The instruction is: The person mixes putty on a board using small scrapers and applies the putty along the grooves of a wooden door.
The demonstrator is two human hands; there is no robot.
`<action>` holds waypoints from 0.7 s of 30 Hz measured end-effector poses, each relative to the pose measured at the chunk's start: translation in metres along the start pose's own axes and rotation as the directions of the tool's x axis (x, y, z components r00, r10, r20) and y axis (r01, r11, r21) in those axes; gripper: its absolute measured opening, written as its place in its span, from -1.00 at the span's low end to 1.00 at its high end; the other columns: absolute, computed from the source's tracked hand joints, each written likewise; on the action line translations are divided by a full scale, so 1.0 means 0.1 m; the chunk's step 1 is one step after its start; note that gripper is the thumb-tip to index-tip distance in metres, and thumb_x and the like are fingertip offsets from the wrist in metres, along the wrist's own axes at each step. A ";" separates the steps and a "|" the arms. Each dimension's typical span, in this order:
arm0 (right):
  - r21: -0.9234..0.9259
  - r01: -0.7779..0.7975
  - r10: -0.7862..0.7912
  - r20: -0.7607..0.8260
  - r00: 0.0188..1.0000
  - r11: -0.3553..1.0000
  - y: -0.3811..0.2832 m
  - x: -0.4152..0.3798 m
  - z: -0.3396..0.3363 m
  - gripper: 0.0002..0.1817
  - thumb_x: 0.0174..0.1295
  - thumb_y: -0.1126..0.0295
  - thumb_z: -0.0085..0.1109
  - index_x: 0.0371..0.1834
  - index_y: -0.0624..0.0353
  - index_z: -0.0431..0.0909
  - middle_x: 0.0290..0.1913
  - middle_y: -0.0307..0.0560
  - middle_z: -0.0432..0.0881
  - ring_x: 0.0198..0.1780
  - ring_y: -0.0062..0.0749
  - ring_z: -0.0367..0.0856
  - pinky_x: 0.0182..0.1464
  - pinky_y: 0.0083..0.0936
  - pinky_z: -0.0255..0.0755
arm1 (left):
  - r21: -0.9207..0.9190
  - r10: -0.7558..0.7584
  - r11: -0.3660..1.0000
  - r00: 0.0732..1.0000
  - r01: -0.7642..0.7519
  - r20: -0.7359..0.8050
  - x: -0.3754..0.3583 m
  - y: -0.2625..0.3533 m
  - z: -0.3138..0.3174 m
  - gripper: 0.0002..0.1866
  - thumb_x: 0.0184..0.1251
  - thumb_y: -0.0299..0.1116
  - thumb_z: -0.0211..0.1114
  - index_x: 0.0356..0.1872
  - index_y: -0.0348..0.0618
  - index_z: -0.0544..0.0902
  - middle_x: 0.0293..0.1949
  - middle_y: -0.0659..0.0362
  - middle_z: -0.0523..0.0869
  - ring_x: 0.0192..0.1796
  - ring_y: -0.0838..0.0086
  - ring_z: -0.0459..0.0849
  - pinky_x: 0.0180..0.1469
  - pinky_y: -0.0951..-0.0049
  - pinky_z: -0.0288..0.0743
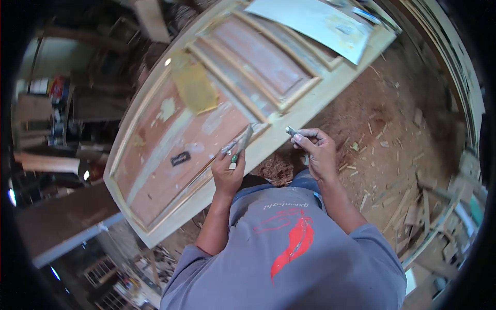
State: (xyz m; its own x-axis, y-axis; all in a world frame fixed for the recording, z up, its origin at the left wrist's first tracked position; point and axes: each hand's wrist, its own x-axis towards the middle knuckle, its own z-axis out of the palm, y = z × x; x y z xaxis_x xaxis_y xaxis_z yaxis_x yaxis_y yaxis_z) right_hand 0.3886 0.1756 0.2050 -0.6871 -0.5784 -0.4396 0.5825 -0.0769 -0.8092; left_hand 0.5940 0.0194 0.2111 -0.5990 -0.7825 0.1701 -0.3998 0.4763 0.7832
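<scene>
My left hand (pixel 227 173) is closed around a slim grey, flat-bladed tool (pixel 248 137) with a short green part (pixel 234 158) showing between the fingers. It hovers at the near edge of a wooden door (pixel 289 116) with an arched end and moulded panels, patched with pale filler. My right hand (pixel 318 155) pinches a small grey piece (pixel 291 131) with a light tip, between thumb and fingers, just off the door's edge; its kind cannot be made out. On the door lie a yellow sheet (pixel 196 88) and a small dark rectangular piece (pixel 180 158).
A white board with yellowish smears (pixel 320 26) covers the door's far right end. Wood offcuts and shavings litter the brown floor (pixel 377 119) on the right. Scrap wood (pixel 429 217) is piled at lower right. Dark shelves with stacked timber (pixel 46 113) stand at left.
</scene>
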 end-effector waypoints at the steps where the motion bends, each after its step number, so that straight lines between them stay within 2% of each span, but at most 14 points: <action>1: -0.056 -0.004 0.003 -0.010 1.000 0.998 0.17 -0.04 0.24 -0.85 0.34 0.58 0.44 -0.06 0.35 0.75 -0.17 -0.08 0.83 -0.19 -0.55 0.77 -0.10 -0.59 0.67 | -0.008 -0.034 0.999 0.997 0.034 -0.065 -0.07 -0.24 -0.22 -0.68 0.38 -0.54 0.48 0.13 -0.26 0.83 0.07 -0.05 0.85 0.06 0.34 0.82 0.02 0.36 0.71; 2: -0.160 -0.027 0.030 0.016 0.999 0.987 0.38 -0.07 0.45 -0.84 0.33 0.58 0.44 -0.06 0.36 0.76 -0.18 -0.08 0.83 -0.20 -0.56 0.77 -0.09 -0.59 0.67 | -0.022 -0.068 0.998 0.990 0.066 -0.124 -0.15 -0.48 -0.45 -0.70 0.38 -0.53 0.48 0.12 -0.27 0.83 0.07 -0.05 0.84 0.07 0.34 0.82 0.01 0.37 0.71; 3: -0.264 -0.041 0.052 0.034 0.998 0.964 0.63 -0.09 0.62 -0.83 0.33 0.58 0.45 -0.05 0.36 0.76 -0.19 -0.09 0.83 -0.20 -0.56 0.77 -0.09 -0.59 0.67 | 0.074 0.006 0.997 0.983 0.007 -0.184 -0.21 -0.70 -0.70 -0.73 0.41 -0.52 0.46 0.10 -0.31 0.82 0.07 -0.04 0.83 0.06 0.35 0.81 0.01 0.39 0.71; 6: -0.517 0.010 0.024 0.059 0.998 0.856 1.47 -0.14 1.12 -0.82 0.30 0.48 0.48 -0.10 0.33 0.80 -0.23 -0.11 0.84 -0.24 -0.59 0.76 -0.12 -0.58 0.64 | -0.010 -0.209 0.977 0.938 0.215 -0.275 -0.46 -1.30 -1.40 -0.72 0.42 -0.52 0.43 0.09 -0.38 0.80 0.04 -0.09 0.83 0.12 0.16 0.81 0.20 0.22 0.65; 8: -0.703 0.061 -0.019 0.068 0.998 0.709 1.95 -0.21 1.39 -0.81 0.30 0.42 0.49 -0.11 0.30 0.82 -0.22 -0.09 0.86 -0.25 -0.58 0.77 -0.13 -0.55 0.63 | -0.107 -0.322 0.947 0.895 0.304 -0.307 -0.68 -1.74 -1.75 -0.72 0.44 -0.50 0.43 0.10 -0.40 0.80 0.04 -0.10 0.83 0.11 0.17 0.81 0.19 0.25 0.65; 9: -0.774 0.089 -0.048 0.076 0.996 0.627 2.11 -0.23 1.53 -0.81 0.25 0.38 0.50 -0.15 0.24 0.84 -0.24 -0.03 0.84 -0.22 -0.38 0.80 -0.09 -0.40 0.63 | -0.137 -0.350 0.937 0.881 0.323 -0.317 -0.75 -1.87 -1.92 -0.72 0.44 -0.50 0.43 0.10 -0.39 0.80 0.04 -0.10 0.83 0.11 0.17 0.81 0.18 0.25 0.65; 10: -0.825 0.140 -0.111 0.094 0.989 0.548 2.27 -0.27 1.65 -0.82 0.24 0.38 0.50 -0.16 0.22 0.84 -0.25 0.00 0.83 -0.20 -0.30 0.79 -0.06 -0.35 0.62 | -0.162 -0.376 0.926 0.869 0.341 -0.323 -0.83 -2.01 -2.08 -0.72 0.44 -0.49 0.43 0.10 -0.39 0.80 0.04 -0.10 0.83 0.10 0.17 0.81 0.18 0.25 0.64; 12: -0.896 0.231 -0.237 0.147 0.960 0.380 2.52 -0.33 1.87 -0.83 0.21 0.38 0.49 -0.17 0.20 0.84 -0.26 0.05 0.80 -0.15 -0.12 0.78 0.00 -0.24 0.61 | -0.173 -0.409 0.912 0.859 0.373 -0.307 -0.98 -2.26 -2.32 -0.72 0.45 -0.48 0.43 0.11 -0.38 0.80 0.05 -0.10 0.83 0.10 0.16 0.81 0.19 0.25 0.64; 13: -0.897 0.242 -0.248 0.156 0.956 0.370 2.59 -0.37 1.99 -0.86 0.18 0.41 0.48 -0.23 0.17 0.82 -0.26 0.08 0.77 -0.10 0.03 0.72 0.05 -0.14 0.58 | -0.163 -0.417 0.909 0.860 0.385 -0.294 -1.02 -2.33 -2.43 -0.71 0.45 -0.48 0.43 0.11 -0.38 0.80 0.05 -0.10 0.83 0.10 0.16 0.81 0.19 0.25 0.64; 17: -0.948 0.255 -0.342 0.179 0.923 0.193 2.93 -0.40 2.08 -0.90 0.18 0.43 0.45 -0.26 0.16 0.80 -0.27 0.07 0.77 -0.12 0.08 0.68 0.04 -0.07 0.54 | -0.163 -0.384 0.921 0.895 0.354 -0.225 -1.05 -2.58 -2.69 -0.69 0.45 -0.48 0.42 0.13 -0.38 0.79 0.06 -0.11 0.82 0.11 0.15 0.81 0.21 0.24 0.64; 20: -0.967 0.243 -0.420 0.189 0.887 0.078 3.08 -0.39 2.08 -0.90 0.17 0.43 0.45 -0.27 0.14 0.80 -0.29 0.06 0.75 -0.13 0.10 0.65 0.03 -0.03 0.50 | -0.140 -0.281 0.957 0.930 0.253 -0.237 -1.05 -2.76 -2.72 -0.70 0.48 -0.46 0.42 0.13 -0.40 0.78 0.02 -0.02 0.80 -0.02 0.39 0.77 -0.06 0.38 0.69; 21: -0.966 0.253 -0.449 0.202 0.871 0.056 3.08 -0.37 2.10 -0.90 0.17 0.42 0.45 -0.26 0.14 0.80 -0.30 0.06 0.75 -0.13 0.10 0.65 0.03 -0.03 0.49 | -0.144 -0.272 0.959 0.934 0.243 -0.233 -1.03 -2.77 -2.74 -0.71 0.48 -0.46 0.42 0.13 -0.40 0.78 0.02 -0.02 0.80 -0.02 0.39 0.78 -0.05 0.38 0.69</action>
State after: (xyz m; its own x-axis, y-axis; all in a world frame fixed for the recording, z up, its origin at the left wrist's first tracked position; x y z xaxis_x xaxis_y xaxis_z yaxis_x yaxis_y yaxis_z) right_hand 0.6845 0.0030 0.0536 -0.7717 -0.6333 0.0592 -0.5609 0.6337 -0.5328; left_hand 0.9568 -0.1416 0.1400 -0.2894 -0.9534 0.0852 -0.4295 0.2089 0.8786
